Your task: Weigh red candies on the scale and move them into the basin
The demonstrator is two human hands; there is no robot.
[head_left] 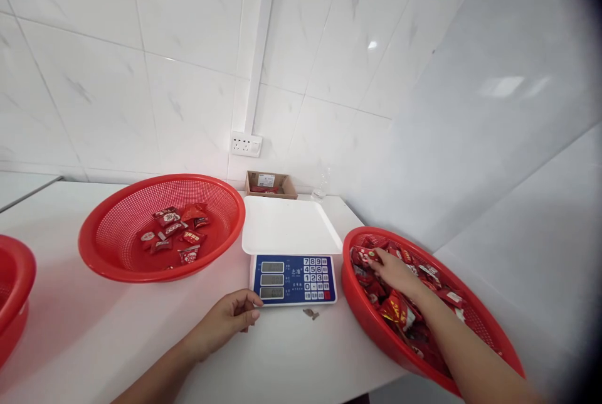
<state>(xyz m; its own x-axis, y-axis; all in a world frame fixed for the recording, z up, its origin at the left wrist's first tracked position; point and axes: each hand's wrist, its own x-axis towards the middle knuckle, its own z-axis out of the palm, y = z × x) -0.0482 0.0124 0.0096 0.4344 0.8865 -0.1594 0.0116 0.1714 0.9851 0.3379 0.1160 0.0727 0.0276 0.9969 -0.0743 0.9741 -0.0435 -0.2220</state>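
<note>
My right hand (pixel 395 272) reaches into the right red basket (pixel 371 335), which holds many red snack packets. Its fingertips are closed on one red packet (pixel 362 256) near the basket's left rim. My left hand (pixel 230 322) rests at the lower left corner of a digital scale (pixel 294 280), index finger by its edge. Those fingers are loosely bent, thumb and index apart, with nothing in them. The white weighing pan (pixel 289 225) has nothing on it. Digits on the scale's displays are too faint to read.
Several red packets (pixel 174 228) lie in another red basket (pixel 108 247) to the left. Part of a third basket (pixel 19 285) shows at the left edge. Behind the scale stand a cardboard box (pixel 286 186) and a clear plastic object (pixel 320 186). A small brown scrap (pixel 310 313) lies before the scale.
</note>
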